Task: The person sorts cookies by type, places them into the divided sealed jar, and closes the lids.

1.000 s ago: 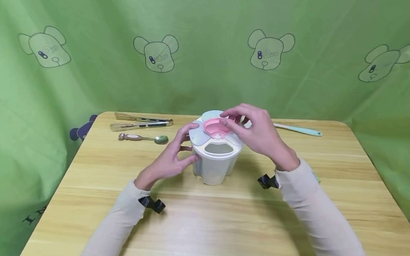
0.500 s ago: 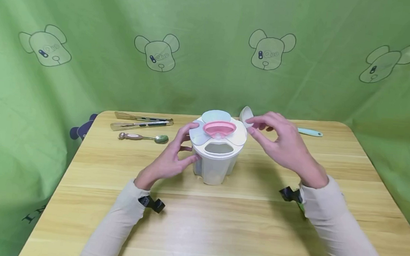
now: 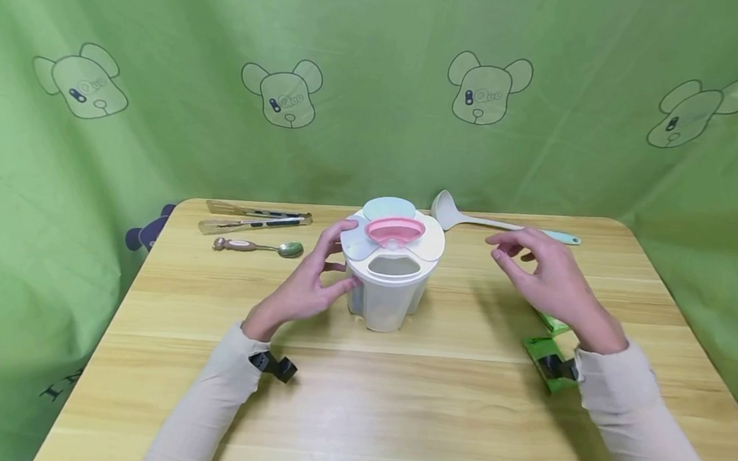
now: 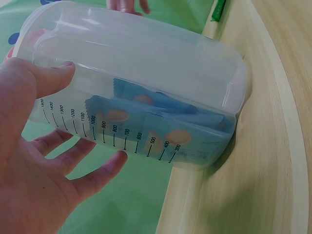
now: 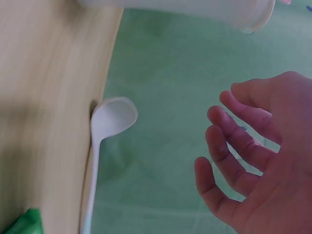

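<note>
A clear plastic storage canister (image 3: 385, 305) stands upright, with measuring marks on its side and several blue packets (image 4: 190, 134) inside. Its lid has pastel flaps. The pink flap (image 3: 395, 231) is tipped up, and an opening (image 3: 394, 266) shows in the lid at the front. My left hand (image 3: 306, 287) grips the canister from the left, thumb on the near side and fingers behind. To the right, my right hand (image 3: 546, 275) is raised over the table with loosely bent fingers, holding nothing. In the right wrist view a ladle (image 5: 114, 117) lies beyond that hand.
Metal tongs (image 3: 254, 224) and a spoon with a brown handle (image 3: 255, 248) lie at the back left. Green packets (image 3: 539, 348) lie under my right wrist. A green curtain (image 3: 376, 143) hangs behind the table's back edge.
My right hand has let go of the pink flap and moved right, away from the canister. The ladle and green packets have come into fuller view. My left hand has stayed in place.
</note>
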Motion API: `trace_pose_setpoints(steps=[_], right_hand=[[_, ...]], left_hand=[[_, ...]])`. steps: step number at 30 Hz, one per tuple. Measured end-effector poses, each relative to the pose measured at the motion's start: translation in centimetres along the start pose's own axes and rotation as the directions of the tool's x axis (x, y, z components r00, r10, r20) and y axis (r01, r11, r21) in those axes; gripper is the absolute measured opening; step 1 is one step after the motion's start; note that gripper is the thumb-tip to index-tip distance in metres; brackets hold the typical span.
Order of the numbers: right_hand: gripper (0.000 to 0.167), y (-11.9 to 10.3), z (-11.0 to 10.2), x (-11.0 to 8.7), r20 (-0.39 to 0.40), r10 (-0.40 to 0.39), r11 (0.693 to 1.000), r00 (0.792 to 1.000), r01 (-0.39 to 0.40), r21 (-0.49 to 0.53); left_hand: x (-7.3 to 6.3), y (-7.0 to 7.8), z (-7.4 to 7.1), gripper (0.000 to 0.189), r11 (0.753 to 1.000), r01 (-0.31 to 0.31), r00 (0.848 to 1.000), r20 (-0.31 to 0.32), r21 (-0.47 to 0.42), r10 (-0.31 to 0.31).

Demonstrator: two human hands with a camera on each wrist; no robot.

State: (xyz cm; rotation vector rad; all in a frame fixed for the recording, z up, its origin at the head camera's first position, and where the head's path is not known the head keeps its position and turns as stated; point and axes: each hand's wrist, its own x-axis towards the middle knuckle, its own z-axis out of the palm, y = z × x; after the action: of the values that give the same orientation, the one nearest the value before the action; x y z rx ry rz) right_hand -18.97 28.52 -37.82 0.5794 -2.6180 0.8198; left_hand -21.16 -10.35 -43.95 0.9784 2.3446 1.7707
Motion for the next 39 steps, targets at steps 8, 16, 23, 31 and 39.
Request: trace_pose_setpoints(steps=[8,16,23,31,39], right_hand=[[0.021,3.1,-0.7,-1.6,0.068,0.071,0.996,0.995,-0.067,-0.066],[0.022,5.7,-0.8,-3.0,0.146,0.158,0.987,0.977,-0.153,-0.049],[0.028,8.2,-0.7,-4.3,0.236,0.207,0.976,0.949,-0.184,-0.114],[0.045,9.6,-1.1,-5.3,0.376,0.344,0.936,0.86,-0.285,-0.206],[0.047,10.6,-0.6,-6.2,0.342,0.399,0.909,0.851,-0.318,-0.268]], left_hand=[[0.1,0.0,-0.1,0.096,1.0,0.008,1.0,0.002,0.009,-0.008],[0.1,0.0,-0.2,0.097,1.0,0.006,1.0,0.007,0.021,-0.006],[0.1,-0.1,-0.1,0.096,1.0,0.014,1.0,0.008,0.015,-0.014],[0.0,0.0,0.0,0.097,1.0,0.014,1.0,0.003,0.023,-0.014],[0.0,-0.1,0.1,0.097,1.0,0.011,1.0,0.002,0.015,-0.011]])
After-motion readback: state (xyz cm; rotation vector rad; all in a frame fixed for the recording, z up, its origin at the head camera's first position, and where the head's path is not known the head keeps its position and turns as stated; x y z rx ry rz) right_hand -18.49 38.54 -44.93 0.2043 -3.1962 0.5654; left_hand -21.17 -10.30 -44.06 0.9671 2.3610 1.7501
